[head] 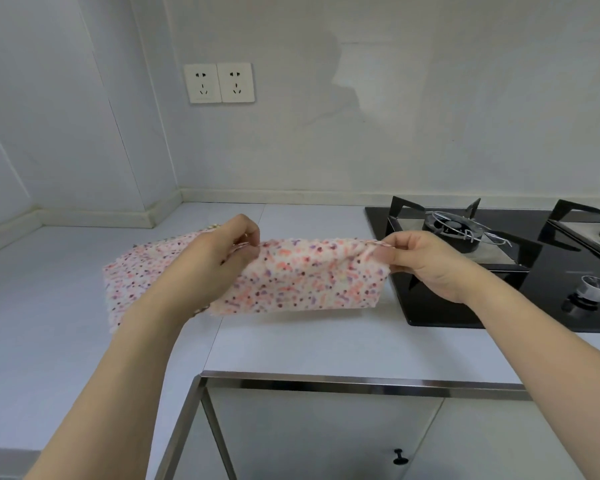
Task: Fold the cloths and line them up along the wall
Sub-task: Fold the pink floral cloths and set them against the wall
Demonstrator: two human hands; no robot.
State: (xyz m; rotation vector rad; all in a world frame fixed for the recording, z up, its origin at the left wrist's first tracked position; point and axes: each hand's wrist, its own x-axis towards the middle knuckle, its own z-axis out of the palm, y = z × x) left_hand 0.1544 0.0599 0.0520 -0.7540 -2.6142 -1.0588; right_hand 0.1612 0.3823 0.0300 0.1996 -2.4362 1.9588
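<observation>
While both hands, left hand [227,252] and right hand [418,259], pinch the speckled cloth [302,278] taut, match its corners above the tabletop [291,344].

A single head-worn view looks forward and down from behind the two pinching hands, close enough that both forearms run in from the bottom edge. Beyond the grip it faces the back wall [395,98]; below the grip lies the countertop [66,306].
</observation>
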